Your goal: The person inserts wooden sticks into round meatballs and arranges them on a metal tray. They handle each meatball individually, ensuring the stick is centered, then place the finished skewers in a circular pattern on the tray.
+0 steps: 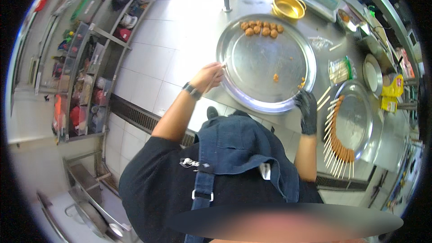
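My left hand [211,76], bare with a dark watch on the wrist, is closed around a thin wooden skewer [209,89] by the left rim of a large round metal tray [252,72]. On the tray's far side sit several brown balls [257,29]. My right hand [308,111], in a black glove, is at the near right rim, its fingers drawn together beside orange-brown crumbs [302,82]. Whatever those fingers hold is hidden. Another small crumb clump [276,78] lies on the tray floor.
Right of my gloved hand, a smaller metal tray [366,128] carries a curved row of brown skewered pieces [335,137], sticks jutting over its edge. Loose sticks [323,98] and a bag of sticks [340,70] lie nearby. A gold bowl [288,7] stands behind; shelves [96,58] line the left.
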Demonstrator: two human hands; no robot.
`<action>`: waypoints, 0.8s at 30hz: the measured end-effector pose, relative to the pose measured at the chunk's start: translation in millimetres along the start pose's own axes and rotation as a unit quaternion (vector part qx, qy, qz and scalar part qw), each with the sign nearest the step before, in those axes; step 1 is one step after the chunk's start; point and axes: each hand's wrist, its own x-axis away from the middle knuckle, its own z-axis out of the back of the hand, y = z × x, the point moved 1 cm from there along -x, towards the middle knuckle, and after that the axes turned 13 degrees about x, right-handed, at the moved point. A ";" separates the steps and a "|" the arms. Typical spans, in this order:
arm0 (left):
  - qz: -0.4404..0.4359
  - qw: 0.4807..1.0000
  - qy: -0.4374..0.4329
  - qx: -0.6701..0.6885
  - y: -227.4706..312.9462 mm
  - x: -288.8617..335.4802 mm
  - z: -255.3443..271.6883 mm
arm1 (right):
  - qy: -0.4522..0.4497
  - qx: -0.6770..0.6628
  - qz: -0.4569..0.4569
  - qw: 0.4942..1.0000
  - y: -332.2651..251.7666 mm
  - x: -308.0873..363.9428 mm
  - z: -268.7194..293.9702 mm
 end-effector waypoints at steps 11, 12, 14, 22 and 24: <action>-0.015 0.926 0.364 -0.101 -80.7 195.7 367.8 | 0.217 0.543 0.018 0.811 41.0 -238.3 -164.9; 0.029 0.899 0.397 -0.184 -104.0 213.9 408.1 | 0.204 0.557 0.009 0.805 34.7 -247.6 -165.1; 0.035 0.819 0.317 -0.477 -158.8 254.7 473.7 | 0.141 0.623 -0.003 0.769 25.3 -261.3 -166.7; 0.231 0.773 0.362 -0.466 -250.9 342.4 544.1 | 0.087 0.647 0.056 0.756 52.1 -326.2 -159.0; 0.223 0.783 0.368 -0.449 -236.0 332.9 537.4 | 0.077 0.625 0.049 0.775 59.4 -329.3 -149.2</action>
